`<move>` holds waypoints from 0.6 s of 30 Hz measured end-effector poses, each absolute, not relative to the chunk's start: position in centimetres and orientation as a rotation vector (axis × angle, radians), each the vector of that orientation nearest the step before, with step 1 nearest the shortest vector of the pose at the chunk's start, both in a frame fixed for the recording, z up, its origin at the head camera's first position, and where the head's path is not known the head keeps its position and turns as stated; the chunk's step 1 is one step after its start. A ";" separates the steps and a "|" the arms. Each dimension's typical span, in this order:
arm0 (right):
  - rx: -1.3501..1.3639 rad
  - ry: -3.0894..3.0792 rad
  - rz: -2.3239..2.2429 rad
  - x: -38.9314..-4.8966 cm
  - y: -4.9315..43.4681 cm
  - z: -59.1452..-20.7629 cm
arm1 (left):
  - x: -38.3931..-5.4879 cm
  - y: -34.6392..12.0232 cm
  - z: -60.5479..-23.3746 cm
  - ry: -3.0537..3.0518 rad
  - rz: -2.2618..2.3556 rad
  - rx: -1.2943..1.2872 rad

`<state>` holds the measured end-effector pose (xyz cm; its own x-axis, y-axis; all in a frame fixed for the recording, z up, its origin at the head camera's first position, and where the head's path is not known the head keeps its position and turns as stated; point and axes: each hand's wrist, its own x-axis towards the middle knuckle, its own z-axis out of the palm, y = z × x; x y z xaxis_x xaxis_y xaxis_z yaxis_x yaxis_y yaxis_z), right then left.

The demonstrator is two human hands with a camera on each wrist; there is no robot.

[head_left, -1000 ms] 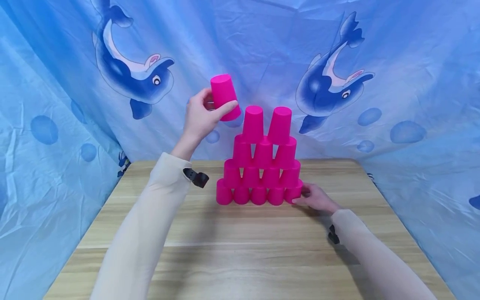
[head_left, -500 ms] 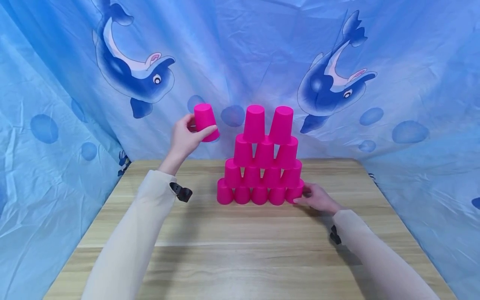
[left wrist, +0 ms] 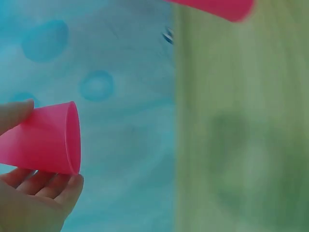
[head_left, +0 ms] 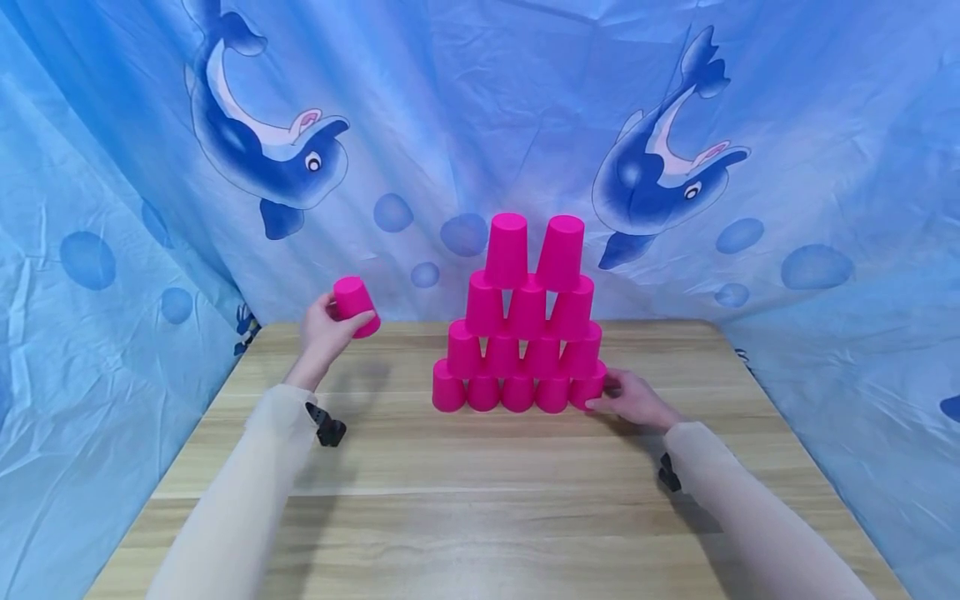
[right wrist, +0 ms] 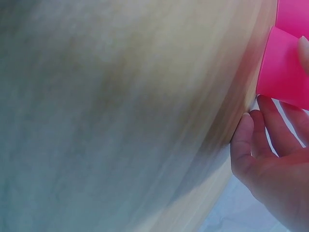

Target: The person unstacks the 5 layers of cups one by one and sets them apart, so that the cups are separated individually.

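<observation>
My left hand (head_left: pixel 321 340) grips a pink plastic cup (head_left: pixel 354 302), slightly tilted with its closed end up, left of the stack and above the far left of the table. In the left wrist view, thumb and fingers lie on opposite sides of this cup, and its rim faces right. Upside-down pink cups form a four-tiered stack, with two cups in the top tier, such as the upper left cup (head_left: pixel 507 252). My right hand (head_left: pixel 636 400) holds the rightmost bottom cup (head_left: pixel 585 393), thumb in front and the other fingers around its right side.
The wooden table (head_left: pixel 480 500) bears the stack near its far edge. Behind it hangs a blue curtain (head_left: pixel 465 100) with printed dolphins, which also runs along both sides. A black strap (head_left: pixel 327 425) sits at the left sleeve's cuff.
My left hand has come down and left with its cup, from near the top of the stack to beyond its left side. The right hand and the stack stay put.
</observation>
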<state>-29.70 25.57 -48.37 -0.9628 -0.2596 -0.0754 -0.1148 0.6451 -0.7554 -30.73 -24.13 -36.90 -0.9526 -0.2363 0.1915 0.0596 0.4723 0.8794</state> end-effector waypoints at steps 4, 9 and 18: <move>-0.329 2.688 -1.217 -29.7 25.5 -48.3 | -30.1 -26.5 -39.2 -2.463 -1.442 0.249; -0.310 2.684 -1.227 -29.7 25.4 -48.1 | -29.1 -29.6 -41.6 -2.483 -1.395 0.385; -0.285 2.676 -1.218 -29.7 25.7 -48.3 | -27.4 -34.5 -44.9 -2.493 -1.403 0.625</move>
